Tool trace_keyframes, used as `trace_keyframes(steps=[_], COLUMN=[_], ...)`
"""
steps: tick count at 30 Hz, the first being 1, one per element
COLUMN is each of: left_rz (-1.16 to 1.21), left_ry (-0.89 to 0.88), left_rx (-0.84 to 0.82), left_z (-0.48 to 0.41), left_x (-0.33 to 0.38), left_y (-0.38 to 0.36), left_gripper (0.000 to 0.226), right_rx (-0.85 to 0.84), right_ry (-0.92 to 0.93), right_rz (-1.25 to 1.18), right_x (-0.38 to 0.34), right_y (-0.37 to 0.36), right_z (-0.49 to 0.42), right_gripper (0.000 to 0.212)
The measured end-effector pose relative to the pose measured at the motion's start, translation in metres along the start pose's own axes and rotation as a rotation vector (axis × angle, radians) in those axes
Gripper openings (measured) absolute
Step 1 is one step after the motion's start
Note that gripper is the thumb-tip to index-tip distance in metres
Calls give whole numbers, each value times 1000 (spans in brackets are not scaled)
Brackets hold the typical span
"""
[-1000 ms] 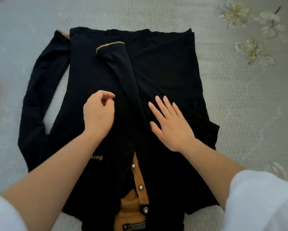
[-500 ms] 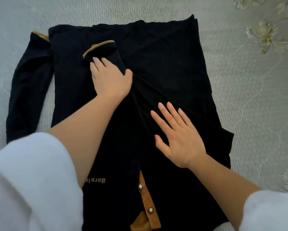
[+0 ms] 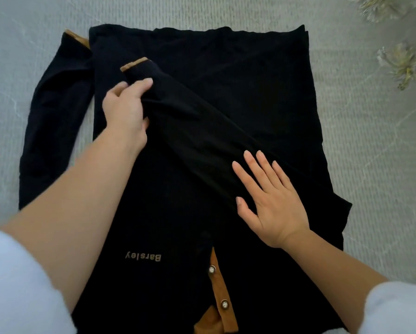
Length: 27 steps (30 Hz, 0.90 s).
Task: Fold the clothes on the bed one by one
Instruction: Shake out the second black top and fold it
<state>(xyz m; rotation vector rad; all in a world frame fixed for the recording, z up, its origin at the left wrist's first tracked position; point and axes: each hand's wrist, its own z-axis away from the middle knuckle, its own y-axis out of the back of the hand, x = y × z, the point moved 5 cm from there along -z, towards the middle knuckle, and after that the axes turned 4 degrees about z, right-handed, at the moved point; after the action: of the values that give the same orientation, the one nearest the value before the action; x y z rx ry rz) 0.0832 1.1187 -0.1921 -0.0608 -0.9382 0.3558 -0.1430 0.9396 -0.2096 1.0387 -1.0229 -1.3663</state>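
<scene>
Folding of one garment under way: black long-sleeved shirt [image 3: 226, 97] lies flat on the grey bedspread [image 3: 370, 145], front up, collar and tan button placket [image 3: 218, 285] toward the person, hem at the far side. Right-side sleeve [image 3: 202, 131] is already laid diagonally across the body, its tan cuff [image 3: 135, 64] pointing up-left. Change noted: half a second ago the left hand [image 3: 126, 112] lay flat on that sleeve just under the cuff, smoothing; now its fingers and thumb are curled round the fabric there, pinching up a ridge of sleeve. Right hand [image 3: 274, 201] has not changed: fingers straight and spread, palm pressing the sleeve's near end close to the shoulder fold, holding nothing. Reading: smoothing has given way to a re-grip, likely to realign the sleeve so that it runs straighter down the body, with the right hand as anchor. The other sleeve [image 3: 55, 112] is still stretched out beside the body on the left, cuff far, not yet folded in. Estimate: early in this garment, with one side turned in, second side and lengthwise fold outstanding. Risk: pulling at the cuff end could drag the shoulder fold out from under the right palm. No other clothes are in view at this instant; embroidered flowers [image 3: 404, 66] show on the bedspread, right.
</scene>
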Motion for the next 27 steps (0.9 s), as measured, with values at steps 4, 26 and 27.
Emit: trace_keyframes(steps=[4,26,27], left_rz=[-152,-810,-721], left_ry=[-51,-256,-317], left_rx=[27,240,304], left_z=[-21,59,66], left_x=[17,39,43], left_y=[15,251,258], left_gripper=[31,35,28], right_rx=[7,3,-48], right_ry=[-2,400,416], right_rz=[11,-164,-137], right_x=[-1,-213,-220], right_y=[1,25,17], right_z=[1,3,4], right_gripper=[61,62,62])
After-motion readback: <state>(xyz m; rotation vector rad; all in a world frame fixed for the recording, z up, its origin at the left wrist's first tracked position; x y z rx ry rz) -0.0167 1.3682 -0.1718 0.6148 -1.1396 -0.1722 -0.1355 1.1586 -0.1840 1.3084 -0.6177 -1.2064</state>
